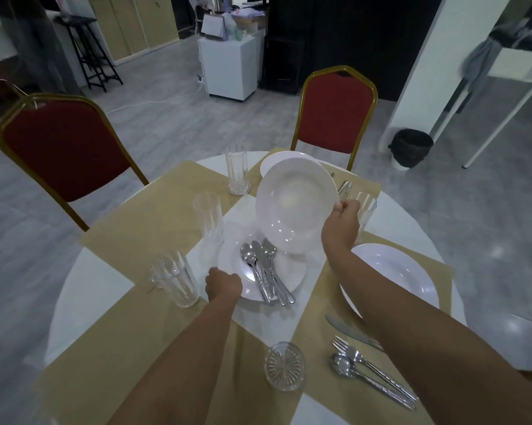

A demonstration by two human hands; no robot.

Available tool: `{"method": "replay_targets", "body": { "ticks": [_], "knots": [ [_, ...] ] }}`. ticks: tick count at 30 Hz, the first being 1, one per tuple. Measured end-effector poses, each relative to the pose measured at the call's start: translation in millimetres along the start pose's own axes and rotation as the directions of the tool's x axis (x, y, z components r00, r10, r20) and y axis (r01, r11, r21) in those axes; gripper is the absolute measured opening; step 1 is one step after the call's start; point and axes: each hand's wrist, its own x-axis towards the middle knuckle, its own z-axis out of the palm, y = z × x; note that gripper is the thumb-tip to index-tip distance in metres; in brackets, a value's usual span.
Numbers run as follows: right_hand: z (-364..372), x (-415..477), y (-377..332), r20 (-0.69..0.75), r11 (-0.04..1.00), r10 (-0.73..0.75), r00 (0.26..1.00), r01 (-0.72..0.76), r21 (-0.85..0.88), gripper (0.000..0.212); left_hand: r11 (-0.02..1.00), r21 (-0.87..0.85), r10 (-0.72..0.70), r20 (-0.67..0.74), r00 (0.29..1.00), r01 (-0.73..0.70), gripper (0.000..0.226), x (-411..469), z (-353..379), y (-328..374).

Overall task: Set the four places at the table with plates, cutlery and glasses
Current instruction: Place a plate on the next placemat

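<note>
My right hand (342,227) grips the rim of a white plate (295,197) and holds it tilted in the air above the table's middle. Below it a second white plate (292,271) lies flat with a bundle of spoons and knives (266,271) on it, and my left hand (223,286) grips its near-left rim. Another plate (393,274) sits on the right placemat with a knife (347,329), fork (372,366) and spoon (344,368) beside it. A far plate (270,164) lies by the far chair, partly hidden.
Several clear glasses stand about: a tall glass (237,170) at the back, another glass (209,222) left of centre, a short tumbler (175,277) near my left hand, one (284,368) close to me. Red chairs (336,111) (65,145) stand around the round table (86,289).
</note>
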Motion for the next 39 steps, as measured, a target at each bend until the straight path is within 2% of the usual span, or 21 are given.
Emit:
{"method": "replay_targets", "body": {
  "ticks": [3,6,9,14,18,23,28,33,36,39],
  "knots": [
    [4.1,-8.5,7.4,0.053,0.994,0.100,0.994,-0.103,0.043,0.010,0.986,0.071,0.154,-0.054,0.987,-0.150,0.059,-3.7,-2.4,11.3],
    [4.2,-14.9,13.5,0.118,0.984,0.160,0.980,-0.168,0.055,0.010,0.974,-0.012,0.227,-0.001,0.974,-0.227,0.064,-2.5,-4.4,24.1],
    [0.8,-17.9,17.2,0.190,0.981,0.182,0.965,-0.192,0.033,0.013,0.968,-0.121,0.227,0.050,0.973,-0.220,0.064,-1.3,-7.9,35.5],
    [-7.0,-19.8,25.5,0.264,0.974,0.216,0.940,-0.225,0.006,0.013,0.953,-0.183,0.256,0.068,0.964,-0.240,0.055,-1.0,-13.0,39.1],
    [-14.5,-20.7,37.6,0.259,0.962,0.266,0.929,-0.273,-0.009,0.023,0.946,-0.228,0.251,0.069,0.965,-0.230,0.055,-3.9,-17.2,36.8],
    [-23.9,-31.9,55.7,0.261,0.945,0.326,0.909,-0.323,-0.055,0.034,0.950,-0.219,0.246,0.095,0.965,-0.221,0.042,-6.7,-22.5,33.1],
    [-30.6,-50.4,60.4,0.320,0.933,0.351,0.880,-0.359,-0.035,0.049,0.928,-0.345,0.217,0.193,0.957,-0.141,0.039,-13.8,-28.9,21.9],
    [-39.5,-78.3,59.7,0.287,0.929,0.341,0.895,-0.368,0.045,0.052,0.931,-0.354,0.205,0.312,0.928,-0.087,0.042,-23.4,-42.5,6.8],
    [-46.8,-99.5,61.4,0.275,0.937,0.328,0.904,-0.347,0.025,0.053,0.942,-0.310,0.240,0.352,0.905,-0.129,0.046,-29.7,-54.6,-6.5],
    [-56.3,-126.3,61.7,0.261,0.947,0.307,0.915,-0.321,0.012,0.052,0.923,-0.349,0.290,0.366,0.884,-0.158,0.042,-44.5,-69.3,-21.8]
  ]
}}
